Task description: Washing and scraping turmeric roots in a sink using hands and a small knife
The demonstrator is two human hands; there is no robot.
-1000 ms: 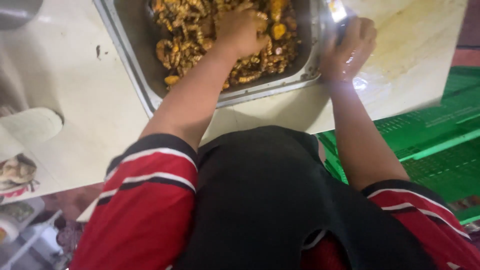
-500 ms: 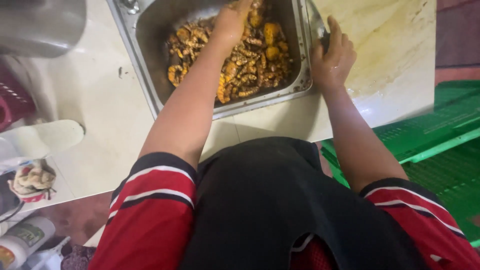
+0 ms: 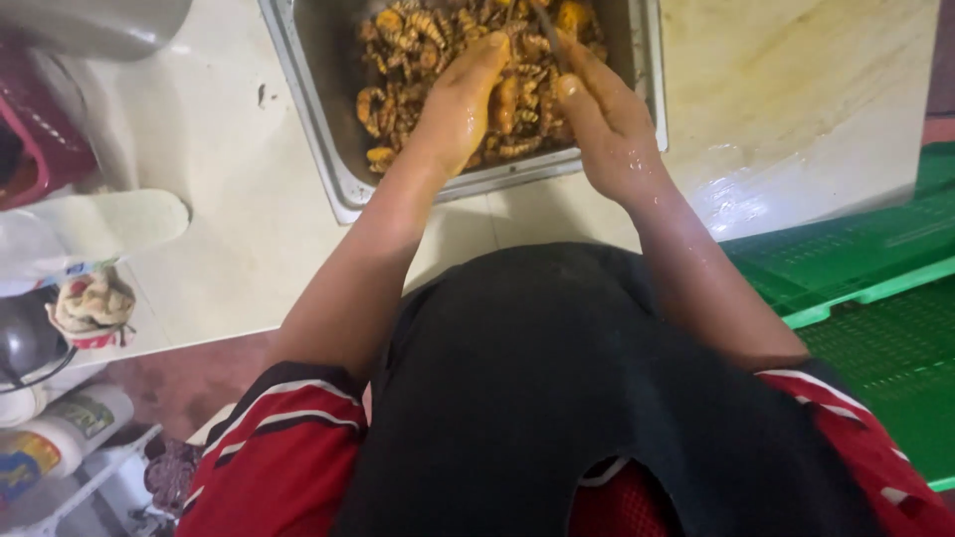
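Note:
A rectangular metal tray [image 3: 333,174] sits on a pale countertop and holds a heap of curled orange-brown food pieces [image 3: 408,45]. My left hand [image 3: 460,99] reaches into the tray, with its fingertips buried in the heap. My right hand [image 3: 609,129] is also inside the tray, wet, with fingers stretched out together against the pile's right side. The two hands face each other with food between them. A thin dark piece [image 3: 545,28] shows by my right fingertips; I cannot tell if it is held. My black apron and red sleeves fill the lower view.
The pale countertop [image 3: 796,109] runs out to the right of the tray, with a wet sheen. Green plastic crates [image 3: 875,298] lie lower right. A red basket [image 3: 40,139] and a metal pot [image 3: 99,25] stand at the left. Bottles [image 3: 50,438] sit lower left.
My right hand has left the tray's right rim and moved into the food. My left hand has stayed in the heap. The view has drawn closer to the tray.

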